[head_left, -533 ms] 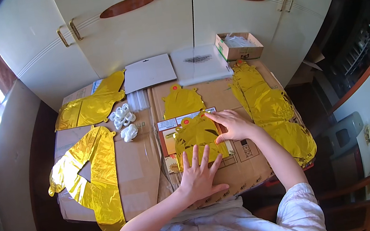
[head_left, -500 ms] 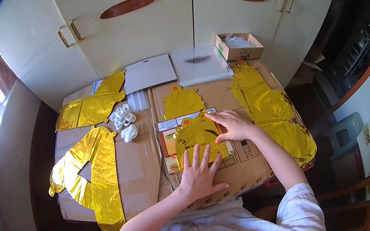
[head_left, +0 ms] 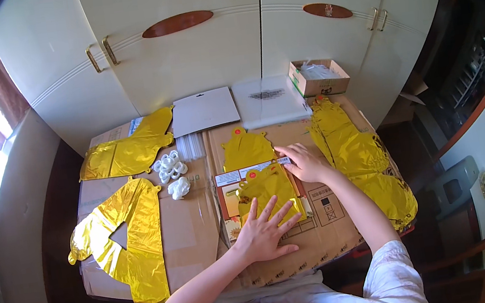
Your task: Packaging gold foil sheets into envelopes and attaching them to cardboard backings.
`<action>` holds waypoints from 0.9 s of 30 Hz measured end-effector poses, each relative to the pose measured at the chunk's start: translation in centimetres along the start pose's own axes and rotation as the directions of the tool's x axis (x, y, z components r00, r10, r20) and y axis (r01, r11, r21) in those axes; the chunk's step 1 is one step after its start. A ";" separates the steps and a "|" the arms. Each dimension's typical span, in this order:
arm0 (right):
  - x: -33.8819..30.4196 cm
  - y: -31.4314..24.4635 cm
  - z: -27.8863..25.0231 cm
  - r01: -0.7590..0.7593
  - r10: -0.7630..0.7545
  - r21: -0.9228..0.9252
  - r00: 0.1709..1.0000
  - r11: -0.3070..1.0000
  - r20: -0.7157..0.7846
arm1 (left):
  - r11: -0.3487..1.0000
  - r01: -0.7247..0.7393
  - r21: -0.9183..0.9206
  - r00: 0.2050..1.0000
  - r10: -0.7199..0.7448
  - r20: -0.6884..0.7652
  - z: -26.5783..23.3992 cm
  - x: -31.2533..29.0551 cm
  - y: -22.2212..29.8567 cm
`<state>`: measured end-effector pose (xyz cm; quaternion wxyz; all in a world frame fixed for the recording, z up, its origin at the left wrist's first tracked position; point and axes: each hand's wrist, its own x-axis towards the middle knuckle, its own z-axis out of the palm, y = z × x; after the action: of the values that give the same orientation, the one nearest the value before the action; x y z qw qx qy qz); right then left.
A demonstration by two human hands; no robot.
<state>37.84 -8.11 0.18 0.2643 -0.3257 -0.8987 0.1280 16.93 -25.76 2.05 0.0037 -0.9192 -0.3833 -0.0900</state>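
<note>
Plainly, left grip (head_left: pixel 262 235) lies spread and unclenched on foil (head_left: pixel 269 186).
Rightward beyond it, right grip (head_left: pixel 307 164) bends; hold unclear.

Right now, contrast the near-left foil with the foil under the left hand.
The near-left foil is larger, with an opening; the centre foil, under the left hand, is smaller, no opening visible. The centre foil bears a red dot; the near-left foil shows none. Both are shiny gold.

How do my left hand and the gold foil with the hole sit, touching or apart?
Apart: the head view shows bare cardboard between the left hand and that holed gold foil.
</note>
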 end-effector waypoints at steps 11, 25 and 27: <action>4.4 0.1 -1.2 -0.373 0.354 -0.017 0.866 0.928 0.352 | 1.000 0.010 -0.016 0.998 -0.010 0.054 -0.1 -0.2 0.1; 1.2 -0.6 -4.3 -0.662 0.394 0.373 0.714 0.651 0.579 | 0.999 -0.021 -0.048 0.997 0.025 0.080 -0.5 -2.9 4.6; 1.1 -2.2 -5.2 -0.686 0.378 0.359 0.678 0.633 0.630 | 0.999 -0.014 -0.049 0.997 0.018 0.081 -0.6 -3.5 5.3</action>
<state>38.93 -8.74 5.80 0.0550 -0.4461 -0.7083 0.5443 18.15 -32.06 2.40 -0.0337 -0.9249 -0.3736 -0.0616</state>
